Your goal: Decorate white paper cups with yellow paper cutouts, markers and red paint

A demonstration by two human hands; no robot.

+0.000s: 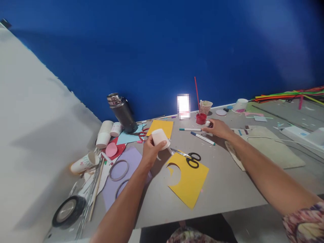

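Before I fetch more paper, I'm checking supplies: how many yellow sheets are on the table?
2: a front sheet with a rounded cut-out, below the black-handled scissors, and a back sheet, partly behind the held cup. More could be hidden beneath.

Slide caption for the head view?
Left hand holds a white cup, right hand near a red pot, scissors partly on yellow paper.

Diffuse light surrounds you: a pale sheen marks the blue wall [280, 37], soft shadows the white wall [32, 114]; a pixelated patch [183, 104] glares; wide-angle distortion stretches your margins; fine detail blurs.
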